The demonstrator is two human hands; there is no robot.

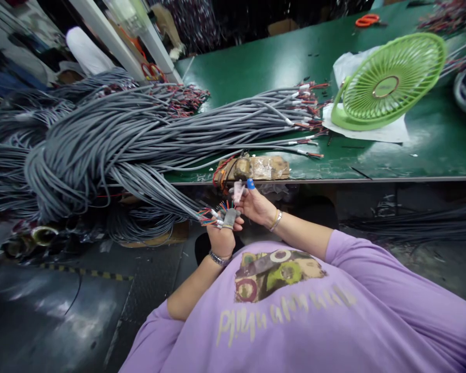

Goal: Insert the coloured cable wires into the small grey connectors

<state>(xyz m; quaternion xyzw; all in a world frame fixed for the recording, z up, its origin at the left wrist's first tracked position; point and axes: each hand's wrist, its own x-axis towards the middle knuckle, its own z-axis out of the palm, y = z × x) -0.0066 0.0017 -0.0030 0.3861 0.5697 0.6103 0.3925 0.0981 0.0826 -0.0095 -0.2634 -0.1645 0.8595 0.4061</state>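
My left hand (222, 237) is closed round the ends of several grey cables (166, 194), just below the table's front edge. Thin coloured wires (207, 216) fan out from the stripped ends, beside white bands. Grey wrapping (230, 217) covers one of its fingers. Close by on the right, my right hand (258, 208) has its fingers pinched together near the wire tips. Blue and pale coverings sit on its fingertips. What lies between those fingers is too small to make out.
A large bundle of grey cables (85, 134) covers the left of the green table (252, 65). A taped wooden block (264, 168) lies at the front edge. A green fan (392, 83) stands at right, with orange-handled scissors (367, 20) behind it.
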